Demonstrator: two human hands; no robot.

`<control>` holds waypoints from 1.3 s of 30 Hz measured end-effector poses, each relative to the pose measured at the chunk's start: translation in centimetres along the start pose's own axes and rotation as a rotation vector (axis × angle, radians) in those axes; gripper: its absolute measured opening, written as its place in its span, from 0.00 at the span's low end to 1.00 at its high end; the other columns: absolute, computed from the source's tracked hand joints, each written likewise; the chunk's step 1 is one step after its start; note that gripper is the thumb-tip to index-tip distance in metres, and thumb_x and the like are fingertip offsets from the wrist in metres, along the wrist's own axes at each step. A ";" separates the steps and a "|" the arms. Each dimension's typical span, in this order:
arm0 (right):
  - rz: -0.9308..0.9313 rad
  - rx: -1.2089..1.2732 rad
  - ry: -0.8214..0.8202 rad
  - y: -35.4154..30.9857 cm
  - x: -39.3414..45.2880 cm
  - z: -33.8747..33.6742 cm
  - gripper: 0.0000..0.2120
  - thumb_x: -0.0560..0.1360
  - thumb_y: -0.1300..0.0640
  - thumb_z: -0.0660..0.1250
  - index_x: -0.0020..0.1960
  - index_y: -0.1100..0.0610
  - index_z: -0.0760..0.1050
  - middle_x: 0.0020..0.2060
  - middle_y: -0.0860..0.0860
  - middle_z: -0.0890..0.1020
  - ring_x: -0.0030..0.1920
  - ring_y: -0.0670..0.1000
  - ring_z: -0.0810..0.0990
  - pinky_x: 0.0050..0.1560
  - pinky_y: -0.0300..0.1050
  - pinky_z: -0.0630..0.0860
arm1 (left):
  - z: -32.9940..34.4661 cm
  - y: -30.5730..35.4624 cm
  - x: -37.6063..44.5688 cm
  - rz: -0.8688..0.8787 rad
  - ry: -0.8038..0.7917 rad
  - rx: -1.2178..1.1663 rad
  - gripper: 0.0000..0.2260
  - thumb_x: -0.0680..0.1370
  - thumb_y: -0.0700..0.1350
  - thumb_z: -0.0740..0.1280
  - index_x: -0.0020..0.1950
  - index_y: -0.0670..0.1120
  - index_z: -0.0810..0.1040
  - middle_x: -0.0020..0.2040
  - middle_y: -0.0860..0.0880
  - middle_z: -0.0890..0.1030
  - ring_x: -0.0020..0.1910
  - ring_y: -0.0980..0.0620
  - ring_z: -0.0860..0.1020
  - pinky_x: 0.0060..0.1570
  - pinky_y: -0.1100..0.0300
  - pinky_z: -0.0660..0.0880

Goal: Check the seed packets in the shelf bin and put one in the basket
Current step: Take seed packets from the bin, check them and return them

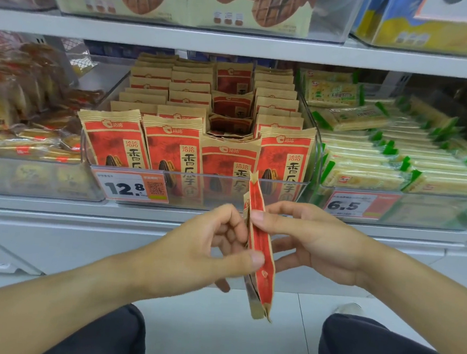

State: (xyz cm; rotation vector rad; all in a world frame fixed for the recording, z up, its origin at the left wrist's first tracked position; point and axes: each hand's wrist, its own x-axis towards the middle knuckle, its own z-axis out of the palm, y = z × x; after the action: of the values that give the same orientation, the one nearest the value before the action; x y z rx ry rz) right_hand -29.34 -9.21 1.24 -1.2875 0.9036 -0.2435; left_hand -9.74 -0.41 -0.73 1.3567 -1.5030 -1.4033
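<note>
Both hands hold one packet (pixel 260 251) edge-on, in front of and below the bin (pixel 198 185). Left hand (pixel 201 247) pinches it, thumb to curled fingers; right hand (pixel 305 238) fingers clamp the opposite face. Likely step: inspection. Rotate the packet face-up, check seams and print, keep the grip light. Basket not in view

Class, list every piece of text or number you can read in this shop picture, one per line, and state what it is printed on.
"12.8": price tag on the seed packet bin.
"6.5": price tag under the green-edged cracker packs.
"洽洽" and "香瓜子": front seed packets.
Held packet, edge-on: unreadable.
Top-shelf boxes and small tag print: too blurred.
</note>
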 end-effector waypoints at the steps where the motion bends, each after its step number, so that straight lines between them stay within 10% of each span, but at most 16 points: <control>1: 0.002 -0.002 0.006 0.1 0.0 0.0 0.28 0.64 0.43 0.76 0.57 0.60 0.77 0.46 0.56 0.87 0.46 0.55 0.87 0.49 0.53 0.83 | 0.0 0.0 -0.1 -0.022 -0.037 0.045 0.18 0.70 0.57 0.76 0.48 0.47 0.74 0.49 0.40 0.80 0.47 0.44 0.81 0.43 0.44 0.84; 14: 0.120 -0.017 0.077 1.3 0.2 1.2 0.19 0.71 0.42 0.74 0.46 0.58 0.80 0.45 0.57 0.85 0.50 0.57 0.85 0.58 0.60 0.82 | -0.3 0.7 -0.5 -0.231 -0.383 0.073 0.13 0.82 0.42 0.67 0.56 0.31 0.79 0.50 0.43 0.86 0.47 0.47 0.85 0.53 0.49 0.82; 19: 0.202 -0.160 -0.065 1.5 -0.3 1.1 0.41 0.64 0.59 0.82 0.70 0.50 0.64 0.50 0.53 0.87 0.52 0.54 0.87 0.55 0.61 0.83 | -0.4 0.3 -0.5 -0.231 -0.379 0.126 0.12 0.82 0.42 0.66 0.55 0.33 0.78 0.50 0.44 0.86 0.46 0.46 0.85 0.50 0.52 0.83; 26: 0.199 -0.112 -0.145 1.6 0.2 0.5 0.43 0.68 0.76 0.76 0.73 0.49 0.63 0.55 0.58 0.83 0.50 0.62 0.87 0.55 0.58 0.83 | -0.5 0.1 -0.5 -0.201 -0.386 0.172 0.08 0.83 0.42 0.65 0.51 0.38 0.80 0.50 0.46 0.86 0.45 0.48 0.85 0.49 0.53 0.83; 39: 0.174 -0.308 -0.071 1.8 -0.1 1.1 0.51 0.64 0.66 0.82 0.76 0.45 0.57 0.53 0.52 0.82 0.44 0.51 0.88 0.51 0.54 0.85 | -0.6 -0.2 -0.4 -0.342 -0.347 0.175 0.13 0.80 0.50 0.68 0.54 0.39 0.78 0.49 0.42 0.86 0.46 0.46 0.85 0.52 0.47 0.83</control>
State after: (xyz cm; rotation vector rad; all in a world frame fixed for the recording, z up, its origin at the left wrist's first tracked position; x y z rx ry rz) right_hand -29.23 -7.84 -0.39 -1.4795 1.0129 0.0818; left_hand -9.05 -0.15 -0.72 1.5968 -1.7028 -1.8314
